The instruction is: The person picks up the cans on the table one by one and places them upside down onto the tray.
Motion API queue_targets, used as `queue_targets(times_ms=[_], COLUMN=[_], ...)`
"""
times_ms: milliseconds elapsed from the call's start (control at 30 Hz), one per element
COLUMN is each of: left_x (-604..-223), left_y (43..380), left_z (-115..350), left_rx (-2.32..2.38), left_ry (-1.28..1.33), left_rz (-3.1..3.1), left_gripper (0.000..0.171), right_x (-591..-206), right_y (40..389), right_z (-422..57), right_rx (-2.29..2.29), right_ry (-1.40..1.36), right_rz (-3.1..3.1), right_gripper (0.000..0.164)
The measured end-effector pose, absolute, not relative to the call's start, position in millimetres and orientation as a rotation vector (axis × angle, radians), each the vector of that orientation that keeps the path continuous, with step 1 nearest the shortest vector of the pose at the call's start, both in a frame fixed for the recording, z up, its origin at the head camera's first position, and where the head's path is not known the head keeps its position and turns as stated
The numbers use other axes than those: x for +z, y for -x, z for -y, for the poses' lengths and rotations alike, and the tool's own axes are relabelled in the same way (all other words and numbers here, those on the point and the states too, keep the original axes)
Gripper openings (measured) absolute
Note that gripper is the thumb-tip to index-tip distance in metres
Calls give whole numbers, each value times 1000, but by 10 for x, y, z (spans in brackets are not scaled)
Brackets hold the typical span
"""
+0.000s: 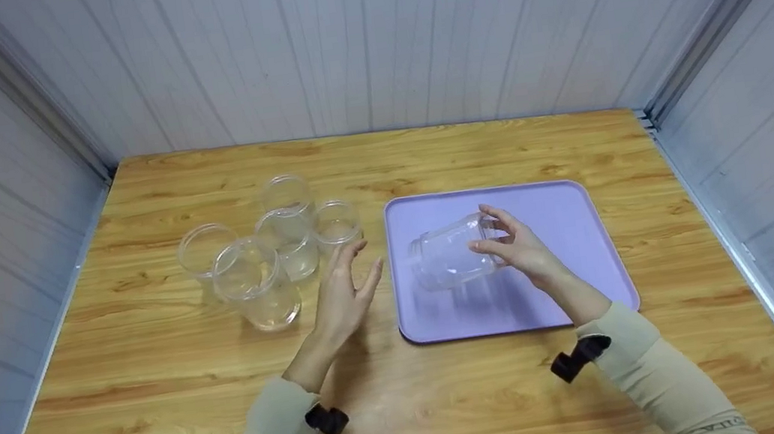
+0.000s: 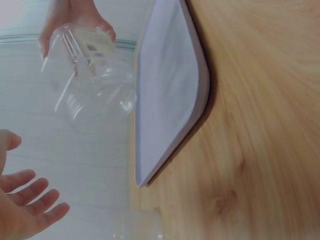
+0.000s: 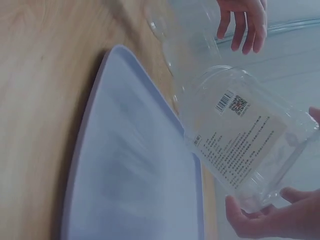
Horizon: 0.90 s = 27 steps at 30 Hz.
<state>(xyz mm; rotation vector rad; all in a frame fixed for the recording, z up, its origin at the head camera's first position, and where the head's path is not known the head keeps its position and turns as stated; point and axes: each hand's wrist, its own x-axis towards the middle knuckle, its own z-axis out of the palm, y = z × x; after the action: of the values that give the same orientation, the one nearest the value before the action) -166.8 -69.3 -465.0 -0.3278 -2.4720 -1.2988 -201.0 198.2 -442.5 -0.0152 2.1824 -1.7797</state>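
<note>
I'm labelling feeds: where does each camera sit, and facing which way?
Head: on the head, facing forward and down at the brown wood-grain table; left hand, right hand, beige sleeves show.
Left wrist: worn there, facing the clear cylindrical plastic jar; both hands show.
Right wrist: worn there, facing the jar's pale printed label; both hands show.
Both wrist views share the jar and the lilac rectangular tray.

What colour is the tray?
Light purple tray, plain; shows best in the head view.
</note>
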Motion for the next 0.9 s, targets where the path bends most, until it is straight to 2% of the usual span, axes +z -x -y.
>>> queue_targets(times_ms=[467,900], left_x=[-4559,-4416], left_y=[1648,1643], left_z=[862,1009], left_rx=[-1044,-785], left_ry=[381,469], left_rz=[2638,2679], left_gripper=[42,48], right_x=[-4295,-4272], right_y=[2131,2226], right_z=[-2230,-2490], right_rx=[-1387,-1014], right_ry=[107,199], right_rz=[-2530,-2832], right_gripper=[88,91])
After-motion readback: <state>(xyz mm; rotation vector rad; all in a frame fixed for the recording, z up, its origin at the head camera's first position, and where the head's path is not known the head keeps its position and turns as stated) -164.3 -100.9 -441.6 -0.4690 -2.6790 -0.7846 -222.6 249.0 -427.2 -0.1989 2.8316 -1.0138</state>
